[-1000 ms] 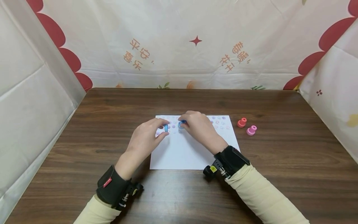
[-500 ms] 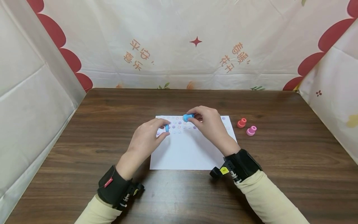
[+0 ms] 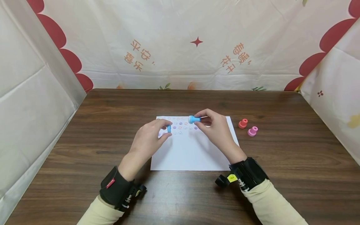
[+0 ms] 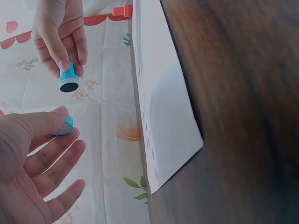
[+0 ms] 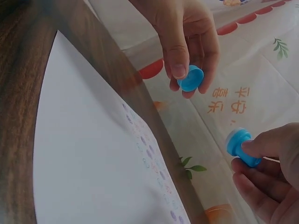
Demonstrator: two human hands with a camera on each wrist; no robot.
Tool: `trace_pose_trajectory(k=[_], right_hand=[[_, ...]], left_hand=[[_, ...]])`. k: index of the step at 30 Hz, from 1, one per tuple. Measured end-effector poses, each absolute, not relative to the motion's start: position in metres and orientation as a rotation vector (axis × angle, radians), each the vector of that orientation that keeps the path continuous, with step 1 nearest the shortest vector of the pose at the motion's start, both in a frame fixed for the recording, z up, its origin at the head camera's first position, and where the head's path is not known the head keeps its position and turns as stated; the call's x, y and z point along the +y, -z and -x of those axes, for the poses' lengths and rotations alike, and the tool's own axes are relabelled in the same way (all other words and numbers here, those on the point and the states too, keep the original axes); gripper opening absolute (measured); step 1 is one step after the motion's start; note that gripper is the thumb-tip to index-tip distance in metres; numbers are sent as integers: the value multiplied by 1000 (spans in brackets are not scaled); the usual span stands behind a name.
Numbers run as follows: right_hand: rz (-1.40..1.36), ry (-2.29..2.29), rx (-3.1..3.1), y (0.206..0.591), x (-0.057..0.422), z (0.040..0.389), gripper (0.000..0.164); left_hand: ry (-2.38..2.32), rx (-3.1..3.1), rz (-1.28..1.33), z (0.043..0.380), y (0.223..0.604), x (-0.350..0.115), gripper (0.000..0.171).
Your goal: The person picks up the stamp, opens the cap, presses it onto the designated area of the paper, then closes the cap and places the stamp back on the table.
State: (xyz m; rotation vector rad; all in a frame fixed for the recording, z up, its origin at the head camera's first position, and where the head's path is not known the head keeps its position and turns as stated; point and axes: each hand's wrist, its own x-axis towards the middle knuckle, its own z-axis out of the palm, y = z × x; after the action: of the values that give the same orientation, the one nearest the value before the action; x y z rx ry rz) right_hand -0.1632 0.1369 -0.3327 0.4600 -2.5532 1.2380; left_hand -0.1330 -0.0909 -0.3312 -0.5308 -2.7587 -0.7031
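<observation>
Right grip (image 3: 216, 128) pinches a blue stamp (image 3: 194, 119) by its stem between thumb and fingers, the wide end turned toward the left grip (image 3: 147, 138); from the left wrist, that end's dark face shows bare. The left grip pinches a small blue cap (image 3: 169, 128) between thumb and forefinger, its hollow visible from the right wrist. Cap and stamp are apart. Below both grips, white paper (image 3: 182, 153) lies on the brown desk (image 3: 180, 203), rows of small coloured prints (image 3: 180, 127) toward its far edge. To the right of the right grip, off the paper, a red stamp (image 3: 243, 123) and a pink stamp (image 3: 252, 131) stand near each other.
</observation>
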Motion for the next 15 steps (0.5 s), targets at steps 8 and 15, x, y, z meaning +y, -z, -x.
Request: trace_pose_trajectory(k=[8, 15], right_hand=[[-390, -1331, -2571, 340, 142, 156, 21], [-356, -1382, -2585, 345, 144, 153, 20]], left_hand=[[707, -2773, 515, 132, 332, -89, 36], [722, -2780, 528, 133, 332, -85, 37]])
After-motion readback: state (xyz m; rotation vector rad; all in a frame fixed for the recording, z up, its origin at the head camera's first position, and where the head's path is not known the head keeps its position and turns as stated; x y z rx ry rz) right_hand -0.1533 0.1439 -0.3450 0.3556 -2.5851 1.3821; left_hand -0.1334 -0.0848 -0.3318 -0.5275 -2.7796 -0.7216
